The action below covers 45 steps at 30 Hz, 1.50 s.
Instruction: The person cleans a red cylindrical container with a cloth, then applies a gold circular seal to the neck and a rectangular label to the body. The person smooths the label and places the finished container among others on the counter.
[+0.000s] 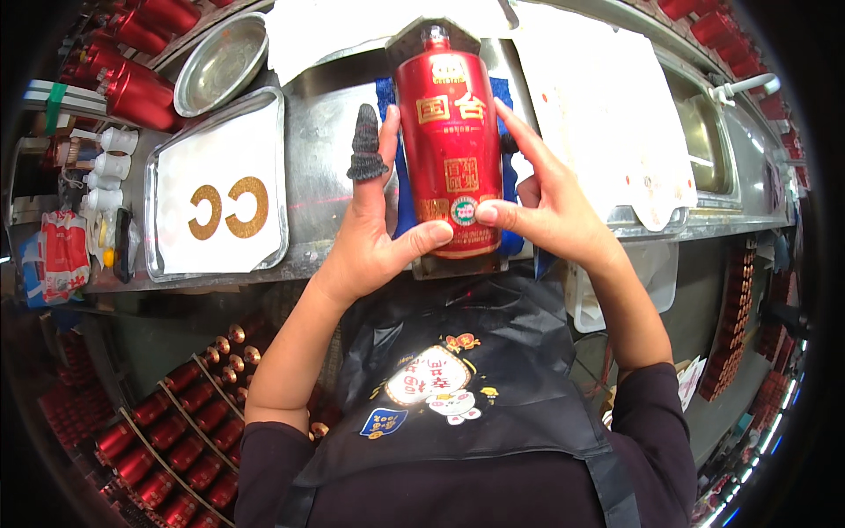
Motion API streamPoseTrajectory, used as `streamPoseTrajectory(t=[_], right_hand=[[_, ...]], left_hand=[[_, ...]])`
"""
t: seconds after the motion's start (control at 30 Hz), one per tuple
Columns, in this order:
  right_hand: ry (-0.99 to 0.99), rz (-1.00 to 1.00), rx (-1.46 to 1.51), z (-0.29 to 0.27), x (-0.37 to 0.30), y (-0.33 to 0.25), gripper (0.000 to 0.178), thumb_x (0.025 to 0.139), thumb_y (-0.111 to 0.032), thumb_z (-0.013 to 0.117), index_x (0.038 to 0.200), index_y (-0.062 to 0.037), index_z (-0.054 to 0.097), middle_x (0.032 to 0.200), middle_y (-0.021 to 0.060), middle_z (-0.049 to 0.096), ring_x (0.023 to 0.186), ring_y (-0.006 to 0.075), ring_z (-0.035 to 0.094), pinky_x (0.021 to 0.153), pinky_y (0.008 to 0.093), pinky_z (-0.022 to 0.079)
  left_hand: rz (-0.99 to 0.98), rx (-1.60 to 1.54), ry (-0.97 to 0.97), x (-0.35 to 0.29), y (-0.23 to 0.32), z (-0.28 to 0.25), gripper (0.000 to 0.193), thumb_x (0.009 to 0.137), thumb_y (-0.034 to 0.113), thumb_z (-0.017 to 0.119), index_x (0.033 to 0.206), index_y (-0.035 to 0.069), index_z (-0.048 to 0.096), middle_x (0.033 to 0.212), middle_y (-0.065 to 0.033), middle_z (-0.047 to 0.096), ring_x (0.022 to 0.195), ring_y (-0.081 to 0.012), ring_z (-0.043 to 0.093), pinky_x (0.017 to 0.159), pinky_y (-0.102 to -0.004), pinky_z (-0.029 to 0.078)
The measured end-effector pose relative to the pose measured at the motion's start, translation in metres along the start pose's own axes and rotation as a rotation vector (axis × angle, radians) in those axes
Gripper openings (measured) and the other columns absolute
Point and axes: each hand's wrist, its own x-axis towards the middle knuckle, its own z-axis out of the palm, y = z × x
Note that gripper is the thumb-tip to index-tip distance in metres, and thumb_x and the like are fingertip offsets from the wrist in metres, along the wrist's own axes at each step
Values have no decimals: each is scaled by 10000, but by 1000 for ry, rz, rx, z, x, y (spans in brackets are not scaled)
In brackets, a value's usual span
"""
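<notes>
A red bottle with gold lettering and a small round green-and-white sticker lies face up, its neck pointing away from me. Under it are a dark rest and a blue cloth. My left hand is along the bottle's left side, its thumb pressed on the lower front. Black knitted covers wrap one of its fingers, which sticks out apart from the bottle. My right hand grips the right side, with the thumb beside the round sticker and the index finger stretched along the edge.
On the left, a metal tray holds white paper with two gold C-shaped pieces. Behind it stands a round metal bowl. White sheets cover the bench at right, beside a sink. Red bottles fill a rack at lower left.
</notes>
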Motion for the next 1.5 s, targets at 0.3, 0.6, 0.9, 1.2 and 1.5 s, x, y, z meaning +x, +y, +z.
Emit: streamPoseTrajectory(t=[0.3, 0.6, 0.9, 1.2, 1.5], right_hand=[[33, -207, -538, -7, -3, -21, 782, 866, -513, 742, 1560, -344, 425, 975, 195, 515, 835, 356, 580, 788, 420, 516], [-15, -175, -484, -3, -4, -18, 772, 849, -476, 769, 1538, -295, 472, 1011, 166, 553, 842, 316, 498, 788, 392, 476], [-49, -134, -433, -2, 0, -19, 841, 823, -411, 800, 1559, -203, 452, 1273, 87, 651, 853, 252, 393, 813, 374, 420], [139, 141, 202, -36, 17, 15, 546, 974, -331, 641, 1476, -141, 535, 981, 75, 651, 615, 88, 521, 576, 242, 419], [484, -113, 42, -28, -25, 1, 426, 806, 10, 768, 1207, 11, 624, 992, 86, 669, 873, 150, 648, 771, 270, 535]], left_hand=[[123, 491, 14, -1, 13, 4, 803, 957, 444, 649, 1598, 120, 289, 1666, -126, 267, 1545, -371, 156, 1208, -630, 31], [153, 501, 17, -1, 13, 4, 798, 956, 437, 635, 1605, 138, 282, 1662, -124, 260, 1551, -376, 127, 1210, -634, -8], [133, 468, 35, 1, 13, 5, 788, 957, 418, 633, 1597, 113, 287, 1642, -143, 299, 1545, -382, 148, 1211, -624, 13], [133, 342, 87, -1, 10, 11, 910, 930, 408, 678, 1616, 76, 181, 1658, -187, 247, 1525, -393, 191, 1218, -589, 77], [34, 82, 114, -12, 6, 21, 1071, 900, 224, 747, 1625, 25, -15, 1700, -237, 38, 1584, -330, 43, 1258, -468, 92]])
